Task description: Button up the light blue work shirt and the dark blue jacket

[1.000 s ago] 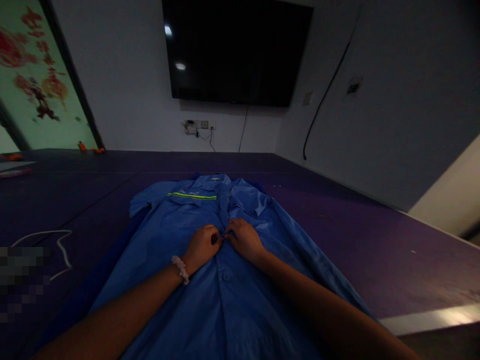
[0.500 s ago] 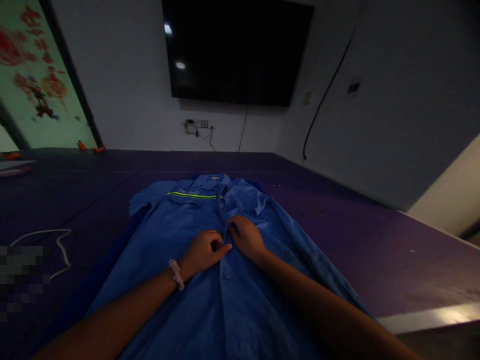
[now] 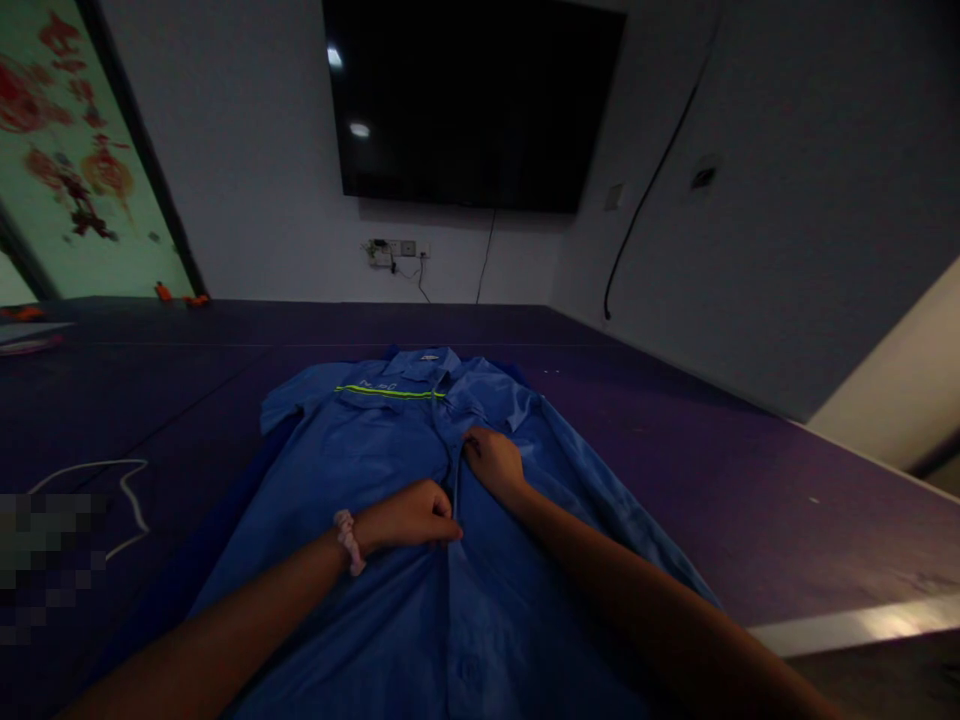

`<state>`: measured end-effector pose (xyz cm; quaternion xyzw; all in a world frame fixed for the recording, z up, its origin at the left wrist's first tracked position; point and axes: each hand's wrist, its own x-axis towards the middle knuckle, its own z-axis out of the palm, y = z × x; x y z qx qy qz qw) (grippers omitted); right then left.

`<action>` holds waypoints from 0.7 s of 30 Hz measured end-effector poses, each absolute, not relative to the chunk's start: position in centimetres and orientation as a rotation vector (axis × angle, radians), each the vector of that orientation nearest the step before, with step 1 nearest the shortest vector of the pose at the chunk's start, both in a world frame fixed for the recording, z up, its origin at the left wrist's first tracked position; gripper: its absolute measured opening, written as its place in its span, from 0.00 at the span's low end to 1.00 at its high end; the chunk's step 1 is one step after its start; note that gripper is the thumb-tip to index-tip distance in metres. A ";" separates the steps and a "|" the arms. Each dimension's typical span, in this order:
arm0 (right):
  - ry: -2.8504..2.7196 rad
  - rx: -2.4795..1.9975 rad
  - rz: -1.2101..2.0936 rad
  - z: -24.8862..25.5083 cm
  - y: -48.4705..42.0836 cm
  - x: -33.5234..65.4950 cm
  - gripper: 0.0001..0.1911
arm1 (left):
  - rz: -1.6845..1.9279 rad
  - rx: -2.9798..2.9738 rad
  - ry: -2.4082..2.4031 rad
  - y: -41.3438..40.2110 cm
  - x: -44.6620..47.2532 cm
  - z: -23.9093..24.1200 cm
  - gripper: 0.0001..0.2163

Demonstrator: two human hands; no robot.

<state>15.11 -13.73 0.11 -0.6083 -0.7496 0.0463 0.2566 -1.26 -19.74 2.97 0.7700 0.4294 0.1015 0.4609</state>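
Note:
A blue short-sleeved work shirt [image 3: 367,440] lies face up on the purple surface, its collar away from me. A yellow-green stripe crosses its chest, and buttons run down the front. My left hand [image 3: 420,512], with a pink scrunchie [image 3: 349,542] at the wrist, pinches the front edge of the shirt near the middle. Higher up, on the other side of the placket, my right hand [image 3: 495,460] has its fingers curled on the shirt's edge. The right fingertips are partly hidden. Darker blue cloth [image 3: 202,535] shows from under the shirt.
The purple surface [image 3: 615,420] has a pale edge at right. A white cable [image 3: 139,500] lies at left beside a blurred-out patch. A large black screen [image 3: 472,100] hangs on the wall, above sockets [image 3: 407,247]. Small orange objects [image 3: 196,300] stand near the glass panel.
My left hand has slid down the placket toward me, still pinching the edge. My right hand has shifted slightly right, and the cloth between the hands is pulled straighter.

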 end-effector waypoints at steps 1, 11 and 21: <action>-2.027 -1.660 0.122 0.2 -13.3 15.1 0.13 | 0.275 1.891 1.081 -19.4 -1.2 2.9 0.12; -2.042 -1.313 0.253 3.6 -10.4 13.3 0.24 | 0.523 1.618 1.278 -18.1 -1.4 2.4 0.10; -2.026 -1.200 0.729 1.9 -18.1 14.9 0.14 | 0.707 1.498 1.129 -18.9 -2.5 1.2 0.13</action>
